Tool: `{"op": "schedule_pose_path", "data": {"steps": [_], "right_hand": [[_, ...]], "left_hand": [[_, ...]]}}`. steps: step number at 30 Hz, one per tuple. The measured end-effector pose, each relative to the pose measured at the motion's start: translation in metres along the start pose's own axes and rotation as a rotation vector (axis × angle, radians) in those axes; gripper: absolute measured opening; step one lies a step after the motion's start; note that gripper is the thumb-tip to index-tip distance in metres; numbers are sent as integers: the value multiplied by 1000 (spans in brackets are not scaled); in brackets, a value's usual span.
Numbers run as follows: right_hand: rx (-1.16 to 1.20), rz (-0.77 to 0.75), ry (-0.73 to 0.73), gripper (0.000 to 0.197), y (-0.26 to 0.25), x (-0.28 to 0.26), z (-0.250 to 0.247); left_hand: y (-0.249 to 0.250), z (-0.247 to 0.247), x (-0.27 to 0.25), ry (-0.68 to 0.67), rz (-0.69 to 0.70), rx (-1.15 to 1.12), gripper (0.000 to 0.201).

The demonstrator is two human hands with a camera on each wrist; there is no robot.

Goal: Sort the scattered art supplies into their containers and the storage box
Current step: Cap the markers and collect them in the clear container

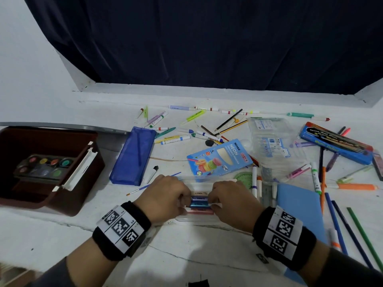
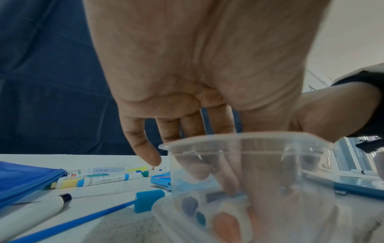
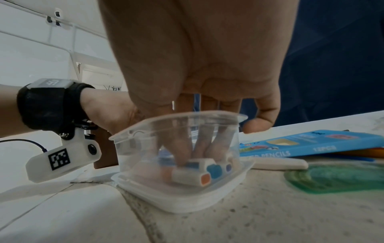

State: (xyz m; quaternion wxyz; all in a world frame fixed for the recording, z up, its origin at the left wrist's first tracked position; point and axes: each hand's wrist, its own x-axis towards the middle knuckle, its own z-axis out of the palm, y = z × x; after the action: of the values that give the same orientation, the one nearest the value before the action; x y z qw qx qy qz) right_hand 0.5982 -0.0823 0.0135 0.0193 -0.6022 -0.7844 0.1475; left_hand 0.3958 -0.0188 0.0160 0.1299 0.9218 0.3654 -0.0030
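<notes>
A small clear plastic case [image 1: 186, 221] lies open on the white table right in front of me. Several short coloured sticks [image 1: 200, 201] in white wrappers lie inside it, blue, purple and pink. My left hand [image 1: 187, 200] pinches their left ends and my right hand [image 1: 212, 201] their right ends. In the left wrist view my left hand [image 2: 218, 177] reaches its fingers and thumb down past the case rim [image 2: 249, 136] onto the sticks [image 2: 226, 225]. In the right wrist view my right hand [image 3: 193, 152] reaches into the case [image 3: 187, 202] onto the sticks [image 3: 205, 178]. Both little fingers stay outside.
A maroon storage box [image 1: 87, 195] holding a paint palette [image 1: 43, 164] stands at the left. Around the case lie a blue pouch [image 1: 132, 156], a neon pencil box [image 1: 219, 158], a green protractor [image 1: 245, 177], a blue notebook [image 1: 298, 208], a watercolour box [image 1: 335, 143] and several loose markers and pencils.
</notes>
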Motion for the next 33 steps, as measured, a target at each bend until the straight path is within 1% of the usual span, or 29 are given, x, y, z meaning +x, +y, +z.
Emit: {"op": "schedule_pose_path", "data": {"steps": [4,6,8,11,14,17,19,21,22,24,25,26,28,29,31,33], "right_hand": [[70,-40,61,18,6,1,-6],[123,-47,122,14,11,5,-11],[230,-35,213,11,17,11,-19],[338,-44,314,14,23,25,-34],[327,-21,335,16,32,46,-48],[347,-37,368,17,45,75,-56],[336,-29,360,17,55,99,-62],[305,7,330,18,64,124,-68],[287,24,310,18,68,137,-72],[236,40,274,20,76,163,-76],[200,53,252,21,80,176,-78],[162,72,224,23,83,188,-80],[99,95,165,28,91,211,-81],[69,97,130,31,94,222,-81],[13,82,61,38,99,245,-79],[-19,59,-6,46,101,264,-78]], "left_hand": [[-5,-7,-1,89,-11,-268,23],[-13,-14,1,180,-40,-371,21],[-24,-23,6,264,-65,-434,17],[-44,-39,21,349,-123,-458,11],[-68,-50,42,394,-204,-456,8],[-92,-57,66,411,-271,-454,9],[-105,-58,83,386,-330,-389,7],[-116,-56,99,303,-395,-331,12],[-120,-54,106,242,-428,-299,19],[-124,-51,117,132,-466,-218,42],[-126,-49,122,97,-471,-171,48],[-127,-46,126,72,-474,-115,45],[-130,-42,134,60,-462,0,28],[-132,-40,138,66,-455,49,23],[-137,-35,144,59,-460,118,22],[-142,-31,148,45,-466,130,25]]}}
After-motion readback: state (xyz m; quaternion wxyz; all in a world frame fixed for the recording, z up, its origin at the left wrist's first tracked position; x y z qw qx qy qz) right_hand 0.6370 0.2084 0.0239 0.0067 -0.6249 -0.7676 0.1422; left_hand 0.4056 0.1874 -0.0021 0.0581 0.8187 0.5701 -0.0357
